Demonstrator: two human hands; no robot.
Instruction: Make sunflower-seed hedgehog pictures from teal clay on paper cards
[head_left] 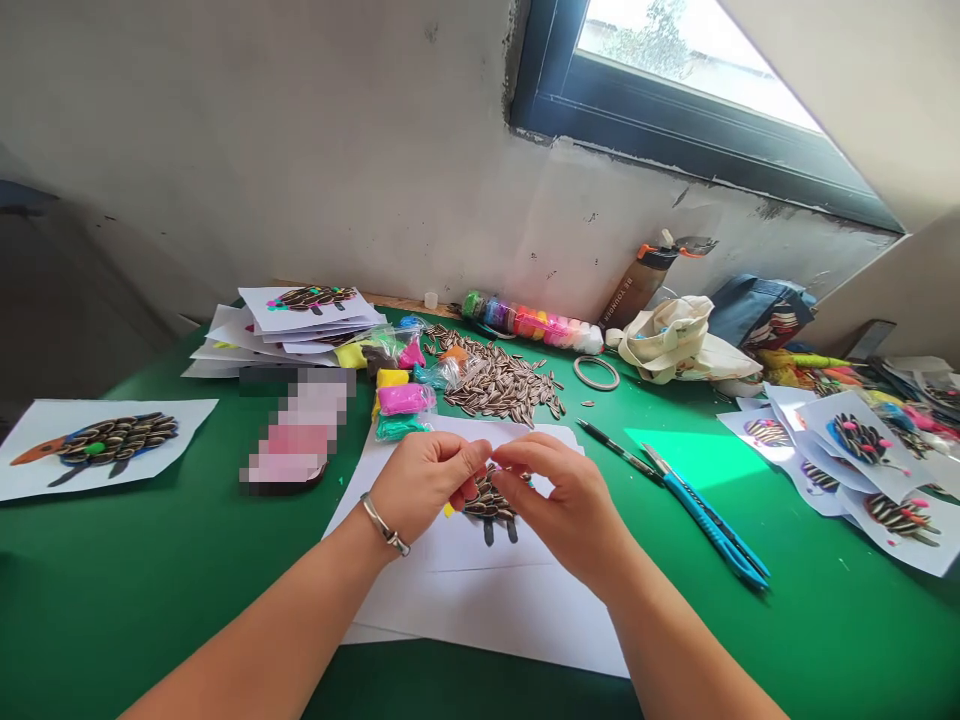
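My left hand (pixel 431 470) and my right hand (pixel 562 495) meet above the middle of the white paper (pixel 480 600). Thumb and forefinger are pinched on each hand, the tips almost touching. Whatever they hold is too small or hidden to make out. Beneath them lies a bird-like picture made of sunflower seeds (pixel 491 500), with two dark legs; my hands cover part of it. Just beyond the paper are packets of modelling clay, a pink one (pixel 405 400) among them, and a heap of loose sunflower seeds (pixel 506 380).
A stack of seed pictures (pixel 300 315) stands back left, a single one (pixel 112 445) at far left. Right of the paper lie a pen (pixel 619 452) and a blue utility knife (pixel 712 525). Behind are a tape roll (pixel 596 373), a bottle (pixel 637 285) and a cloth bag (pixel 675 340).
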